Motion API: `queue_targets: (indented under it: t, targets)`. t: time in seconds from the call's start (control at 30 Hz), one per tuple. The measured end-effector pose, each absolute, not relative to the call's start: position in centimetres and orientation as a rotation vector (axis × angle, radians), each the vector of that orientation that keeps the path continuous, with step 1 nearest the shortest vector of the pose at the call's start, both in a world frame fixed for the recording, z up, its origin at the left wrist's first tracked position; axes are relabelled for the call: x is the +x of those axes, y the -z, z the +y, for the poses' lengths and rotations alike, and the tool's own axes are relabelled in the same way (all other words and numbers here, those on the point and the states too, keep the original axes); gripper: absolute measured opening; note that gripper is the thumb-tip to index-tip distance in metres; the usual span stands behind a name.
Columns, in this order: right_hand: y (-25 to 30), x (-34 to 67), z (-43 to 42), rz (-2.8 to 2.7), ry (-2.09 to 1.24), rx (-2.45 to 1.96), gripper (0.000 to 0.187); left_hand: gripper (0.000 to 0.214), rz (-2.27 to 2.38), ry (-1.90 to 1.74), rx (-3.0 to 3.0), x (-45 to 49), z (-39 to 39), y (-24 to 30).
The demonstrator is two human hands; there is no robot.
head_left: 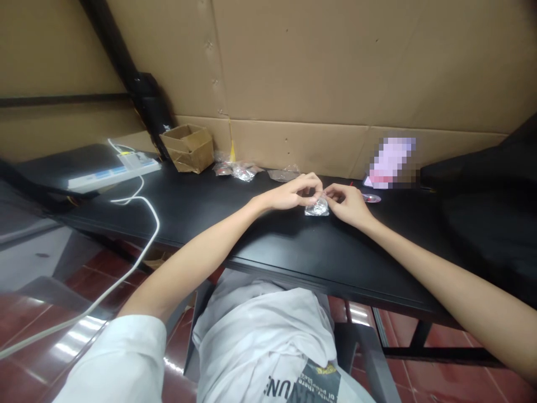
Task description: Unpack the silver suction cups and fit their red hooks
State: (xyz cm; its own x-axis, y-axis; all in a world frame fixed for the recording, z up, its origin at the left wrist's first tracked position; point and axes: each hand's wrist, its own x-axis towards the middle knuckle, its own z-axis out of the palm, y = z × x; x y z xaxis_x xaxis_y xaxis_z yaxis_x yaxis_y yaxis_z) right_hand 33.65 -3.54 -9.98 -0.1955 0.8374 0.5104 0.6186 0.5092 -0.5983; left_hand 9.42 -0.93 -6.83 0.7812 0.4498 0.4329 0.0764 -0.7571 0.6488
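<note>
A small clear plastic bag (pixel 317 207) with something shiny and silvery inside is held over the black table (pixel 277 240). My left hand (pixel 300 192) pinches its upper edge from the left, fingers bent. From the right, my right hand (pixel 346 204) grips the same edge with thumb and fingertips close together. What exactly lies inside the bag is too small to make out. Just beyond my right hand rests a small round disc-like item (pixel 371 198), partly hidden by the hand.
An open cardboard box (pixel 188 148) stands at the back left. Several clear plastic packets (pixel 243 170) lie beside it. A white power strip (pixel 113 174) with a white cable (pixel 153 224) occupies the left. A blurred-out screen (pixel 390 162) leans at the back right; dark fabric (pixel 495 207) covers the right end.
</note>
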Motion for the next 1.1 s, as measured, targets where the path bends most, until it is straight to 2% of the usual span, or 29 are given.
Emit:
queue_targets:
  t: [0.17,0.33,0.47,0.63,0.8,1.1]
  targets:
    - [9.7,33.0,-3.9,-1.879,-0.525,-1.085,0.037,0.023,0.25,-0.766,1.958,9.9,-1.2,6.6]
    - [9.9,33.2,-3.6,-1.728,-0.74,-1.079,0.053,0.032,0.422,-0.964,1.802,10.4,0.1,7.6]
    - [9.8,33.2,-3.9,-1.877,-0.818,-1.086,0.066,0.036,0.448,-1.026,1.773,10.2,0.4,7.8]
    - [9.5,32.8,-4.3,-1.841,-0.95,-1.028,0.059,0.04,0.369,-0.926,1.843,10.3,-0.7,7.2]
    - [9.2,32.8,-4.2,-1.708,-0.996,-1.04,0.051,0.04,0.347,-0.973,1.862,10.6,-0.5,7.2]
    - [9.4,32.6,-4.1,-1.712,-0.988,-1.021,0.056,0.031,0.394,-0.979,1.825,10.4,-0.5,7.2]
